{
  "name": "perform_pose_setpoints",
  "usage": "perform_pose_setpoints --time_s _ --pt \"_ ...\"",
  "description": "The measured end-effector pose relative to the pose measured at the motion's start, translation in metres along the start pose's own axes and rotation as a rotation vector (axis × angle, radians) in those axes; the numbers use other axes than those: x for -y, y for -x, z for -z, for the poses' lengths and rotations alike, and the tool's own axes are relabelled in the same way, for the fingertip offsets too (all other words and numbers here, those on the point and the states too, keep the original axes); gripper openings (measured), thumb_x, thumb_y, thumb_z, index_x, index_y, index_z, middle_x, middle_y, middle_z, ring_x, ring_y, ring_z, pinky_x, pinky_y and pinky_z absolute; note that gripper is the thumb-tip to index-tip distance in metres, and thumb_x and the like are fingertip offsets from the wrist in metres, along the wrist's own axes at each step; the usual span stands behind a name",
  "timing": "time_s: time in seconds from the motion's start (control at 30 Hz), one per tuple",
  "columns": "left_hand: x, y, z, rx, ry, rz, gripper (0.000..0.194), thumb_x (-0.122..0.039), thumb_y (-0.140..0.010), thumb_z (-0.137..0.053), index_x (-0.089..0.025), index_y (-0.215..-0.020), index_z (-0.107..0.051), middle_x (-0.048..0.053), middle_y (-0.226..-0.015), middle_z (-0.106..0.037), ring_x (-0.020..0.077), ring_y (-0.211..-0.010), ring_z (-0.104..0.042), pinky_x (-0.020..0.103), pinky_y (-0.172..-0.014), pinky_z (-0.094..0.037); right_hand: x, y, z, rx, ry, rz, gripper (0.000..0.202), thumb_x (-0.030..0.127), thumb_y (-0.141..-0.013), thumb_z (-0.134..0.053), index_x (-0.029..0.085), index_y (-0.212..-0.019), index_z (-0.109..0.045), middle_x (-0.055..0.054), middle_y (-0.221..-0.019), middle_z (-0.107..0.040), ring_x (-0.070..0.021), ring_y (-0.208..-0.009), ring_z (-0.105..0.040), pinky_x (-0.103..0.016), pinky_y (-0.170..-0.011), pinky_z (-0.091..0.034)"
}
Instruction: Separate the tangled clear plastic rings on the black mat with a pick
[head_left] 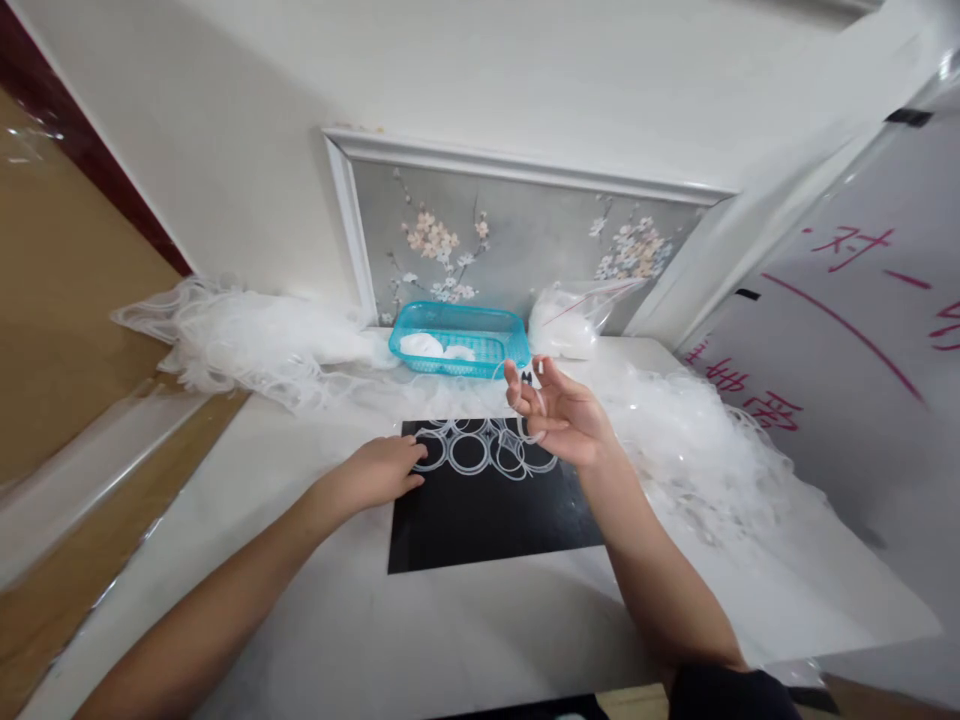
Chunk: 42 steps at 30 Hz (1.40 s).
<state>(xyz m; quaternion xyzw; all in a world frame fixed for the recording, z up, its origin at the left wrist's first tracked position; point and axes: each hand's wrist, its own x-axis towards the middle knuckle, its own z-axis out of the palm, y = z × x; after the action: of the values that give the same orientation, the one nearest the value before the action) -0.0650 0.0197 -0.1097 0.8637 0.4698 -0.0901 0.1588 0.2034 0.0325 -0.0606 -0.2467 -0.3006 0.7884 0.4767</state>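
My left hand (381,470) lies at the left edge of a black sheet (487,525), thumb apart from the fingers, with its fingertips on white ring-patterned trim (469,455). Along the sheet's far edge the trim forms joined circles, and a loose strand loops over it towards the right. Above the right end of the trim, my right hand (562,410) is raised with the palm turned up and fingers curled. Thin white cord runs among those fingers, and a small dark object (527,378) shows between them; its kind is too small to tell.
Behind my hands stands a turquoise plastic basket (459,312) with white pieces inside. A clear bag (566,325) of white material sits beside it. Heaps of white trim lie at left (255,335) and right (697,450). A whiteboard (847,330) with red writing borders the right side.
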Motion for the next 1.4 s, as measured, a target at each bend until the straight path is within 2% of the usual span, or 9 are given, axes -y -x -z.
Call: perform_pose_setpoints --time_s 0.1,0.17,0.27,0.43,0.67,0.87,1.1,1.23,1.4 --pt "-0.01 0.01 -0.023 -0.122 -0.03 -0.103 0.026 -0.028 -0.092 -0.054 -0.016 -0.114 -0.062 0.011 -0.112 -0.064 0.0256 -0.096 -0.063 0.036 -0.082 -0.047 -0.014 0.002 -0.004 0.011 0.085 0.048 0.021 0.039 -0.069 -0.08 0.026 -0.078 -0.067 0.0 -0.1 -0.069 -0.0075 -0.063 -0.057 -0.012 -0.033 -0.012" --pt "-0.012 0.016 -0.046 -0.287 -0.117 -0.171 0.028 -0.027 -0.094 -0.053 -0.013 -0.116 -0.062 0.013 -0.112 -0.063 0.0258 -0.096 -0.062 0.037 -0.083 -0.048 -0.035 -0.007 -0.001 0.006 0.256 0.072 0.023 0.038 -0.067 -0.082 0.023 -0.079 -0.069 -0.001 -0.084 -0.067 -0.0064 -0.054 -0.048 -0.015 -0.034 -0.014" --pt "-0.01 0.023 -0.076 -0.485 -0.277 -0.21 0.034 -0.029 -0.096 -0.051 -0.008 -0.121 -0.06 0.013 -0.098 -0.065 0.0262 -0.088 -0.06 0.038 -0.076 -0.047 -0.073 -0.031 0.013 0.045 0.637 0.058 0.025 0.041 -0.076 -0.075 0.017 -0.082 -0.071 0.003 -0.057 -0.053 -0.0066 -0.047 -0.039 -0.02 -0.038 -0.019" --pt "-0.005 0.025 -0.087 -0.631 -0.361 -0.224 0.038 -0.029 -0.097 -0.047 -0.004 -0.123 -0.059 0.006 -0.074 -0.058 0.0221 -0.067 -0.054 0.035 -0.06 -0.04 -0.116 -0.058 0.039 0.155 1.006 0.072 0.028 0.043 -0.083 -0.068 0.015 -0.084 -0.071 0.0 -0.066 -0.061 -0.0076 -0.05 -0.041 -0.022 -0.046 -0.031" --pt "-0.006 0.024 -0.083 -0.575 -0.262 -0.182 0.045 -0.038 -0.096 -0.047 -0.005 -0.125 -0.059 0.007 -0.075 -0.057 0.0232 -0.069 -0.053 0.035 -0.061 -0.039 -0.123 -0.05 0.042 0.144 1.133 0.075 0.018 0.034 -0.089 -0.062 0.019 -0.09 -0.072 -0.004 -0.083 -0.071 -0.0142 -0.067 -0.06 -0.025 -0.057 -0.047" --pt "-0.005 0.024 -0.084 -0.539 -0.255 -0.176 0.043 -0.038 -0.097 -0.045 -0.008 -0.125 -0.059 0.006 -0.073 -0.057 0.0214 -0.066 -0.052 0.034 -0.059 -0.037 -0.123 -0.048 0.043 0.147 1.118 0.069 0.017 0.034 -0.09 -0.062 0.021 -0.092 -0.073 -0.004 -0.085 -0.073 -0.0154 -0.07 -0.064 -0.027 -0.061 -0.05" --pt "-0.004 0.022 -0.083 -0.543 -0.242 -0.19 0.041 -0.037 -0.096 -0.046 -0.01 -0.125 -0.059 0.006 -0.073 -0.057 0.021 -0.065 -0.052 0.034 -0.059 -0.038 -0.123 -0.046 0.042 0.153 1.16 0.163 0.012 0.028 -0.09 -0.063 0.023 -0.093 -0.073 -0.004 -0.092 -0.076 -0.0196 -0.087 -0.071 -0.034 -0.079 -0.056" --pt "-0.004 0.021 -0.083 -0.562 -0.223 -0.191 0.04 -0.037 -0.096 -0.047 -0.009 -0.122 -0.061 0.007 -0.074 -0.058 0.0217 -0.066 -0.053 0.034 -0.059 -0.039 -0.126 -0.041 0.043 0.176 1.193 0.221 0.014 0.027 -0.091 -0.061 0.024 -0.098 -0.073 -0.005 -0.101 -0.077 -0.0215 -0.098 -0.072 -0.036 -0.086 -0.058" --pt "0.0 0.019 -0.083 -0.542 -0.081 -0.184 0.04 -0.038 -0.097 -0.045 -0.011 -0.122 -0.06 0.006 -0.076 -0.058 0.0218 -0.07 -0.054 0.034 -0.061 -0.041 -0.122 -0.035 0.046 0.318 1.416 0.318 0.023 0.022 -0.095 -0.053 0.027 -0.107 -0.072 -0.004 -0.105 -0.076 -0.0202 -0.089 -0.073 -0.034 -0.078 -0.059"
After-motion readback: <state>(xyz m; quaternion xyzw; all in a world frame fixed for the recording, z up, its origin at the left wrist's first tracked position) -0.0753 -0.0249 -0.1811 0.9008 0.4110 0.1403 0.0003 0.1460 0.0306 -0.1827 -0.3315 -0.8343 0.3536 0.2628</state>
